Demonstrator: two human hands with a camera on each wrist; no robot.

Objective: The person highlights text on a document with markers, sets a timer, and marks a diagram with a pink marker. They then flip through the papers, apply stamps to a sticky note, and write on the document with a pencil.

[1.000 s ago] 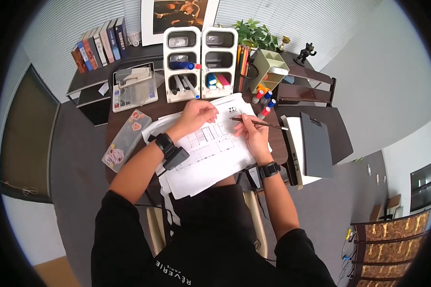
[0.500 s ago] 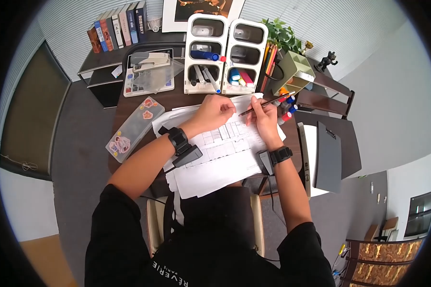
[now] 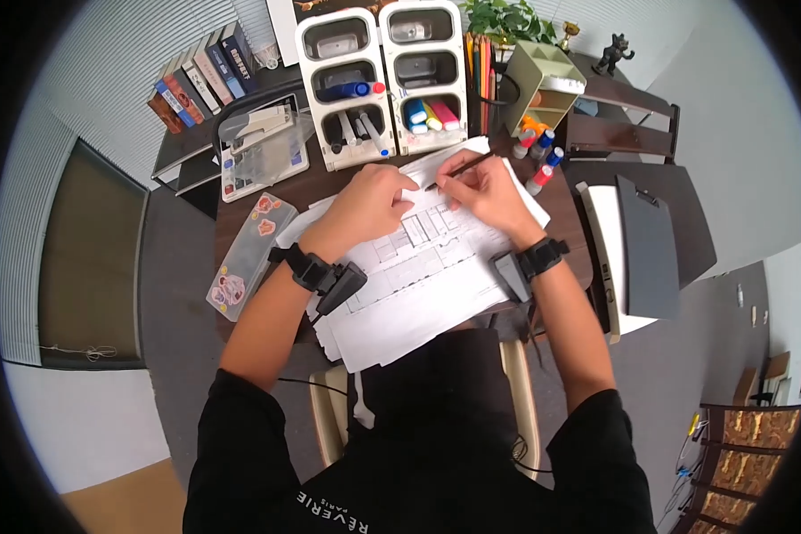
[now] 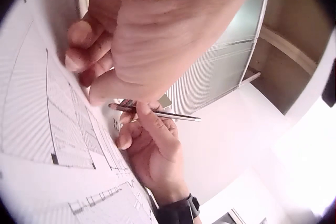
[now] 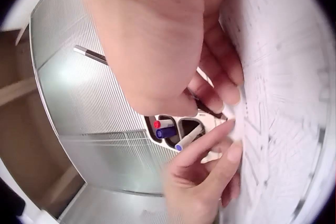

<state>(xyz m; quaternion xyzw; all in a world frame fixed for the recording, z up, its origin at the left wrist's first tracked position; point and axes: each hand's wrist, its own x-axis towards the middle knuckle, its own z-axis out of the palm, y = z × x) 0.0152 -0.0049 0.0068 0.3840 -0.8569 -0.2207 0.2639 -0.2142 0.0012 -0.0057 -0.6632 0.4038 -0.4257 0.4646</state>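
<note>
My right hand (image 3: 494,196) pinches a dark pencil (image 3: 467,166) between thumb and fingers, over the upper part of a printed line-drawing sheet (image 3: 418,289). The pencil's silver-ended back (image 5: 90,53) sticks out behind the hand in the right wrist view. Seen from the left wrist, the pencil (image 4: 176,115) slants with its point near the paper. My left hand (image 3: 365,209) rests on the sheet at its upper left, fingers loosely bent and nothing visible in them. Its fingertips come close to the pencil point.
A sticker-covered clear case (image 3: 251,258) lies left of the papers. Behind stand white organizers (image 3: 347,160) with markers, a pencil holder (image 3: 498,116) and a green box (image 3: 538,89). Glue-stick-like tubes (image 3: 543,176) stand at right, beside a dark clipboard (image 3: 647,249).
My right hand has turned over toward the paper and its fingers have curled in round the pencil, whose point is nearer the sheet. My left hand stays on the sheet. The head view has shifted.
</note>
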